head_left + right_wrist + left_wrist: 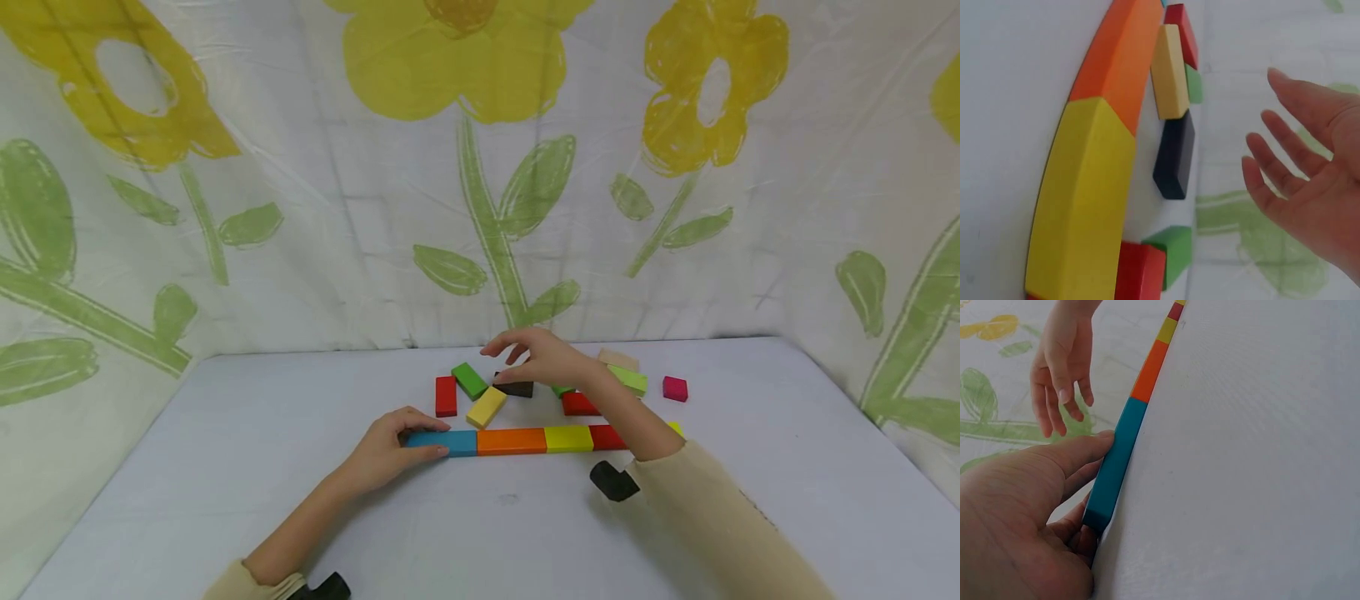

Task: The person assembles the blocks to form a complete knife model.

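Observation:
A straight row of blocks lies on the white table: a blue block [461, 443] at the left end, then an orange block [512, 442], a yellow block [568, 439] and a red block [606, 437]. The right forearm hides part of the row beyond that. With thumb and fingers, my left hand [386, 450] grips the blue block's left end, as the left wrist view also shows. My right hand [551, 358] hovers over the loose blocks behind the row, fingers spread and holding nothing. Nearest beneath it is a black block [1175, 156].
Behind the row lie a loose red block [446, 397], a green block [469, 381], a pale yellow block [486, 407] and another red block [580, 404]. Farther right are a light green block [628, 381], a beige block [618, 360] and a pink block [675, 388]. A flowered curtain [337, 250] hangs behind.

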